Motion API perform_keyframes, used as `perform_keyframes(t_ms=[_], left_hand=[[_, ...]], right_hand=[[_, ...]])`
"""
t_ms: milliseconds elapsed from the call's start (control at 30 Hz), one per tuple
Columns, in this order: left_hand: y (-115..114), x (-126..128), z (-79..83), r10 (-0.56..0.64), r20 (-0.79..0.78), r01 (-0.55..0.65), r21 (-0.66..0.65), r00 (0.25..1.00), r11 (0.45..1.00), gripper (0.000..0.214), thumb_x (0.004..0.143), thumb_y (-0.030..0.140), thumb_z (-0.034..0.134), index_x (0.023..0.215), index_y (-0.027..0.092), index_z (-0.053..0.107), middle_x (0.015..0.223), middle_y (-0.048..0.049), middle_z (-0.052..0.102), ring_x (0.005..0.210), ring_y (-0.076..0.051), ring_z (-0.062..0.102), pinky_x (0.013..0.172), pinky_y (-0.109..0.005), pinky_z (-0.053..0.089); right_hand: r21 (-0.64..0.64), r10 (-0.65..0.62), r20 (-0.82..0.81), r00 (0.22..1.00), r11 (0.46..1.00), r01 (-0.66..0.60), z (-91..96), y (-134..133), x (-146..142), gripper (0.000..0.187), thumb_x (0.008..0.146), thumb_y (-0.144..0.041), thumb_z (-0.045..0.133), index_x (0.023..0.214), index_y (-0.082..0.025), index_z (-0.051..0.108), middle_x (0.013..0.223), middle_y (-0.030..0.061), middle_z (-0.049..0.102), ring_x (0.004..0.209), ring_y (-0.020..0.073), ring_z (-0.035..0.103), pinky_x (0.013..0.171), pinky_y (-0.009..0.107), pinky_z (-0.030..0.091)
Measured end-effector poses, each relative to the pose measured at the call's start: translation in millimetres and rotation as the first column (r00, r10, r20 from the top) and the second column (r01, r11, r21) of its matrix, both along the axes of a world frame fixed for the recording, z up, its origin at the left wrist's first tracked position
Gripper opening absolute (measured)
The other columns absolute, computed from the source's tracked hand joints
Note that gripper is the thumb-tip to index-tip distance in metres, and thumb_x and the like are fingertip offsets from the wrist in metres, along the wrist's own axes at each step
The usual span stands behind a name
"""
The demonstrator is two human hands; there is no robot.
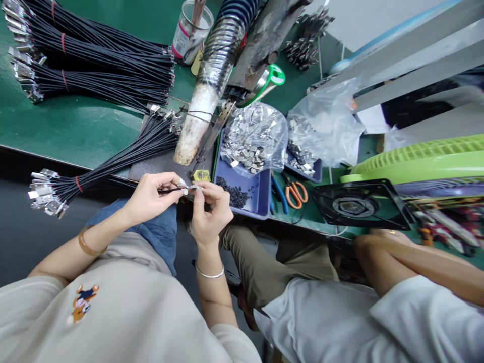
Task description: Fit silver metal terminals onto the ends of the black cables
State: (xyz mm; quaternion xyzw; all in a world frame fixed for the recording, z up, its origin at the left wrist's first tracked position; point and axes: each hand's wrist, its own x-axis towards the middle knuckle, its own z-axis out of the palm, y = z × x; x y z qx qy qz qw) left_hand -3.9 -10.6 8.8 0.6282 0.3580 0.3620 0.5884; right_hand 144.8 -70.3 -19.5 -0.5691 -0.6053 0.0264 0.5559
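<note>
My left hand (pixel 151 196) pinches a thin black wire (pixel 171 190) near its end, just off the table's front edge. My right hand (pixel 212 212) is closed on a small metal clip (pixel 193 187) at that wire's tip, fingertips touching the left hand's. Right beside them a blue tray (pixel 260 199) holds small black bits and a clear bag of metal clips (pixel 253 136). A bundle of black wires with metal terminals (pixel 113 161) fans out to the left.
More wire bundles (pixel 94 55) lie on the green table (pixel 75 126) at the back left. A wrapped machine arm (pixel 212 75), a jar (pixel 189 30), orange scissors (pixel 297 194), a black fan (pixel 359 204) and a green basket (pixel 423 161) stand around. A co-worker's arm (pixel 416 262) rests right.
</note>
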Motion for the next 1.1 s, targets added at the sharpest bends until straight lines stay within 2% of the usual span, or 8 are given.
perform_keyframes(t_ms=[67,167,267,400,467,633,833,1100], left_hand=[[0,0,-0.6,0.021,0.018,-0.021,0.010,1.000,1.000,0.010,0.081,0.022,0.067,0.080,0.013,0.070,0.073,-0.0037,0.072,0.065,-0.013,0.064,0.065,-0.021,0.052],[2,-1,-1.4,0.010,0.091,-0.010,-0.004,0.996,1.000,0.010,0.080,0.022,0.068,0.081,0.013,0.072,0.080,-0.0044,0.075,0.072,-0.013,0.067,0.070,-0.021,0.054],[4,-2,-0.5,-0.043,0.154,0.053,-0.062,0.987,0.997,0.010,0.079,0.022,0.069,0.081,0.013,0.073,0.078,-0.0038,0.074,0.069,-0.012,0.066,0.069,-0.020,0.054],[4,-2,2.3,-0.032,0.155,0.050,-0.110,0.987,0.993,0.011,0.078,0.023,0.071,0.080,0.013,0.071,0.075,-0.0035,0.072,0.067,-0.011,0.064,0.064,-0.020,0.053],[4,0,3.0,-0.011,0.147,0.028,-0.116,0.989,0.993,0.011,0.078,0.024,0.071,0.080,0.013,0.070,0.075,-0.0034,0.071,0.067,-0.012,0.064,0.062,-0.020,0.053],[5,4,0.4,0.020,0.163,-0.003,-0.100,0.986,0.995,0.010,0.079,0.024,0.070,0.081,0.014,0.071,0.075,-0.0027,0.072,0.062,-0.010,0.062,0.062,-0.019,0.053],[7,9,-5.7,0.062,0.140,-0.047,-0.107,0.988,0.993,0.016,0.080,0.029,0.072,0.084,0.013,0.071,0.078,-0.0039,0.073,0.066,-0.011,0.065,0.066,-0.020,0.055],[7,12,-5.1,0.111,0.149,-0.099,-0.085,0.983,0.991,0.018,0.080,0.030,0.071,0.085,0.013,0.071,0.081,-0.0043,0.074,0.072,-0.013,0.067,0.074,-0.023,0.057]], right_hand=[[-0.082,0.012,-0.134,0.991,0.996,-0.023,4.8,0,-1,0.006,0.096,-0.025,0.060,0.093,-0.022,0.057,0.087,0.0011,0.071,0.073,0.0130,0.074,0.062,0.023,0.061],[-0.246,0.098,-0.356,0.929,0.950,-0.194,12.9,2,1,0.015,0.096,-0.033,0.060,0.088,-0.023,0.052,0.075,-0.0044,0.065,0.053,0.0092,0.066,0.053,0.021,0.058],[-0.291,0.152,-0.460,0.875,0.905,-0.310,18.4,1,1,0.019,0.095,-0.035,0.061,0.086,-0.023,0.051,0.069,-0.0070,0.063,0.047,0.0078,0.062,0.050,0.020,0.057],[-0.188,0.003,-0.328,0.945,0.980,-0.069,18.7,-3,-5,0.012,0.093,-0.030,0.065,0.088,-0.021,0.059,0.091,0.0010,0.070,0.063,0.0104,0.071,0.056,0.023,0.062],[-0.143,-0.042,-0.247,0.968,0.990,0.006,16.9,-5,-8,0.008,0.092,-0.026,0.067,0.088,-0.021,0.062,0.099,0.0040,0.073,0.070,0.0123,0.074,0.061,0.025,0.064],[-0.166,-0.034,-0.192,0.981,0.986,0.002,14.6,-2,-8,0.008,0.091,-0.024,0.067,0.085,-0.019,0.065,0.095,0.0050,0.077,0.078,0.0158,0.077,0.067,0.027,0.066],[-0.057,-0.028,0.040,0.999,0.998,0.031,17.2,5,-2,0.008,0.091,-0.018,0.067,0.083,-0.022,0.067,0.094,0.0038,0.079,0.085,0.0170,0.076,0.071,0.029,0.063],[-0.032,-0.036,0.069,0.997,0.999,0.038,20.0,10,-3,0.009,0.091,-0.016,0.067,0.084,-0.022,0.066,0.093,0.0036,0.078,0.085,0.0165,0.076,0.067,0.027,0.061]])
